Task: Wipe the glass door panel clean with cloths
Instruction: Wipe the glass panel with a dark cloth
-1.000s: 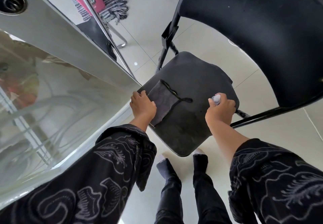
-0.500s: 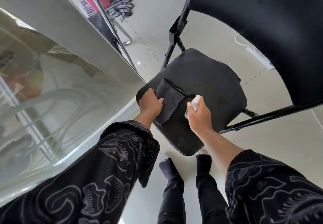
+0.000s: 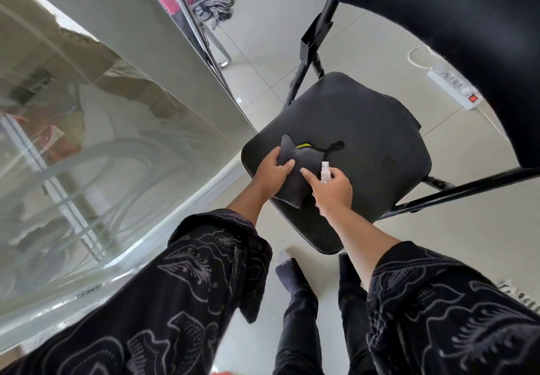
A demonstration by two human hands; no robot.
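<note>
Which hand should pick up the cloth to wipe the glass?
Left, probably. The left hand grips the grey cloth and is nearer the glass door; the right hand holds a spray bottle.

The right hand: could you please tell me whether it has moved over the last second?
Yes. The right hand, gripping the spray bottle, has moved left across the chair seat, from its right edge to the grey cloth.

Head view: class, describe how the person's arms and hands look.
The left sleeve and right sleeve are loose and black with a pale grey leaf-like print and wide cuffs. The left hand and right hand are bare: no gloves, rings or watch visible.
</note>
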